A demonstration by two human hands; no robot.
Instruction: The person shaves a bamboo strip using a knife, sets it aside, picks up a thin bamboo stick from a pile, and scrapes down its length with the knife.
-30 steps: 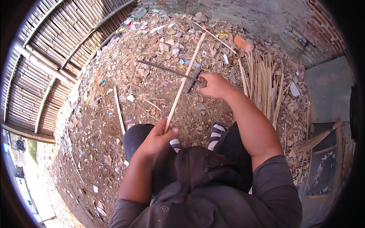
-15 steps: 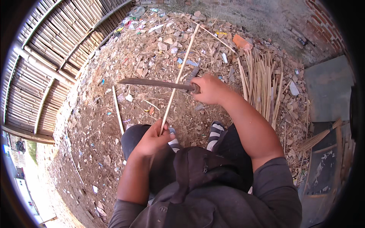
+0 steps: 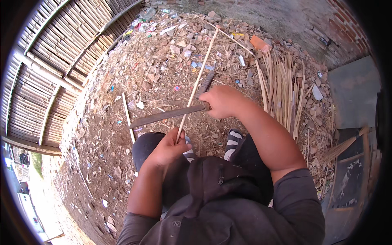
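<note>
My left hand (image 3: pixel 168 148) is closed around the lower end of a long, pale, thin wooden or bamboo strip (image 3: pixel 203 65), which slants up and away over the ground. In my right hand (image 3: pixel 222 101) is the handle of a machete (image 3: pixel 165 116), mostly covered by my fingers. Its dark, flat blade points left and crosses the strip a little beyond my left hand. Whether the edge touches the strip, I cannot tell. A dark ridged bar (image 3: pixel 206 83) shows just beyond my right hand, its near end hidden.
On the right lies a bundle of pale strips (image 3: pixel 281 87), near an orange-red brick piece (image 3: pixel 260 43). A single strip (image 3: pixel 128 116) lies by my left knee. Rubble and litter cover the ground. A bamboo fence (image 3: pixel 53 69) stands left; a grey panel (image 3: pixel 352 96) leans on the right.
The machete blade has come down along the strip toward my left hand, its tip swinging nearer to me. My right hand has shifted slightly nearer; my left hand still grips the strip.
</note>
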